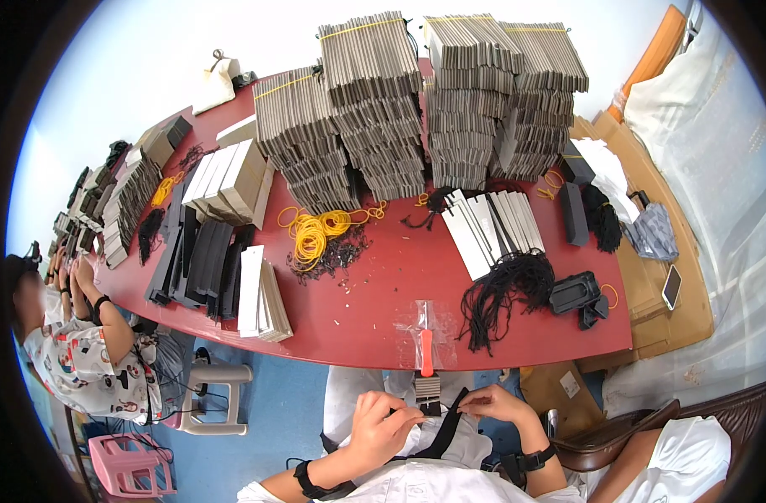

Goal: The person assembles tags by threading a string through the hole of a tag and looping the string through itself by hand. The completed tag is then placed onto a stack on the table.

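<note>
Both of my hands are over my lap, just off the table's near edge. My left hand (384, 429) is pinched closed, its fingertips beside a small grey ribbed stack with a dark lower end (428, 391); whatever it grips is too small to make out. My right hand (496, 404) pinches the upper end of a black strip (446, 432), which hangs slanting down toward my lap. Between and beyond the hands, a tool with an orange-red handle (426, 354) is fixed to the table edge by clear tape (408, 329).
On the red table (374, 293) stand tall stacks of grey bundled slats (374, 101). Around them lie yellow elastic bands (316, 239), white boards (500, 222), black cords (508, 289) and a black tray (574, 292). A co-worker (89, 360) sits at the left; another person's arm (626, 465) is at right.
</note>
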Available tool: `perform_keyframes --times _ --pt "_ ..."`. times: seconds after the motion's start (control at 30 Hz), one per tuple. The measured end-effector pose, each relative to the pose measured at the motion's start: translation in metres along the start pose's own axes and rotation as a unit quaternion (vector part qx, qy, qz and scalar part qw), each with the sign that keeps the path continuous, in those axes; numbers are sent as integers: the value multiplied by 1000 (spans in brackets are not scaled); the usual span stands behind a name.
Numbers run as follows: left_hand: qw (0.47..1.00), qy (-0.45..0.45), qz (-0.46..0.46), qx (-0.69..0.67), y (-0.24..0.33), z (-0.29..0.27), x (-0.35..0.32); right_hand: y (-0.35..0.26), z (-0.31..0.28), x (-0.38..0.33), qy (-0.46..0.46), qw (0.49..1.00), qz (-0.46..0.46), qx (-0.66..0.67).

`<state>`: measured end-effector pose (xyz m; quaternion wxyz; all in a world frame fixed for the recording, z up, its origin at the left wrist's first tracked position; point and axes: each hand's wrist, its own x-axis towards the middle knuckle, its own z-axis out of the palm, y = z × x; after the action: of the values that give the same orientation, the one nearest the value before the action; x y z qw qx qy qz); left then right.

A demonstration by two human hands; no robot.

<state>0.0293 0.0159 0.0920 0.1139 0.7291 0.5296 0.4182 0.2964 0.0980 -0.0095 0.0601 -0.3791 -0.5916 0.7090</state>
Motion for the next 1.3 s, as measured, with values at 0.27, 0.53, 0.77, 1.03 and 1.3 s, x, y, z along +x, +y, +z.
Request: perform_keyframes --times 0.27,0.53,0.77,1.03,1.3 --pt "994 -32 -98 -42 5 4 2 0 1 -2 -14 1000 1 -11" --pt "983 -59 -139 -104 8 -2 9 -41 5 -24 33 979 -143 -142" --pt "805 -186 -308 -472 -10 -11 -9 -124 31 -49 50 915 -296 -268" --pt "835 -214 -209 -463 22 -31 14 -157 53 -52 118 868 -378 -301" --pt "919 -146 -151 -335 39 -38 28 -154 67 -45 245 804 -381 -385"
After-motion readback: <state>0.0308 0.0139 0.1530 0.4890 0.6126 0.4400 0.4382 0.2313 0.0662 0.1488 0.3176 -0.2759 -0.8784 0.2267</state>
